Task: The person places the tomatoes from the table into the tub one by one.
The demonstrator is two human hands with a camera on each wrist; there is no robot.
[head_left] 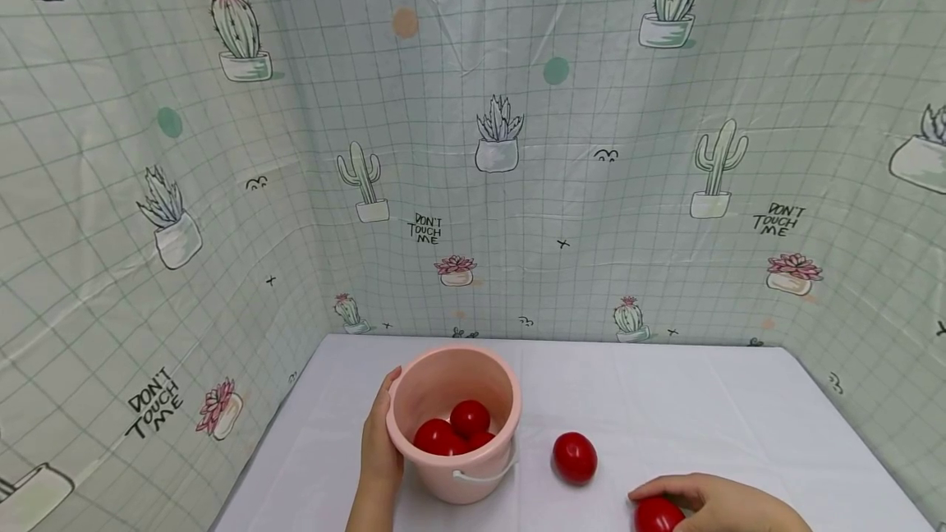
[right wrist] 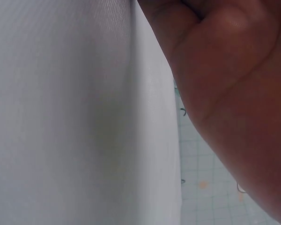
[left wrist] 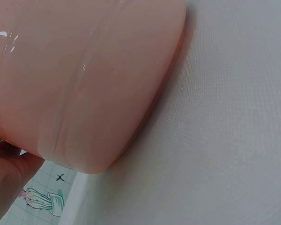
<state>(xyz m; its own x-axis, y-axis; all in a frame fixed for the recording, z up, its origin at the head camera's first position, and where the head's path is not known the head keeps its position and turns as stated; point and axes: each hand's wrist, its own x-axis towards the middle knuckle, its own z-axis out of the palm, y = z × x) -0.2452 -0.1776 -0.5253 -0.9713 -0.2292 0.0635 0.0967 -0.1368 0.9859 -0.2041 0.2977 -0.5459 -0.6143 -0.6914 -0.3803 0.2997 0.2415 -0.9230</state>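
Note:
A pale pink bucket (head_left: 456, 479) with a white handle stands on the table, tilted a little so its mouth shows. Several glossy red balls (head_left: 470, 419), slightly oval, lie inside it. My left hand (head_left: 380, 442) holds the bucket by its left side, just under the rim; the left wrist view shows the bucket's wall (left wrist: 98, 84) close up. At the bottom right, my right hand (head_left: 727, 503) grips another red ball (head_left: 658, 515) from above. That ball is hidden in the right wrist view, where the palm (right wrist: 229, 79) shows.
One more red ball (head_left: 575, 458) lies on the white tabletop (head_left: 650, 401) between the bucket and my right hand. A grid-patterned curtain (head_left: 562, 204) with cactus prints hangs behind the table and along both sides.

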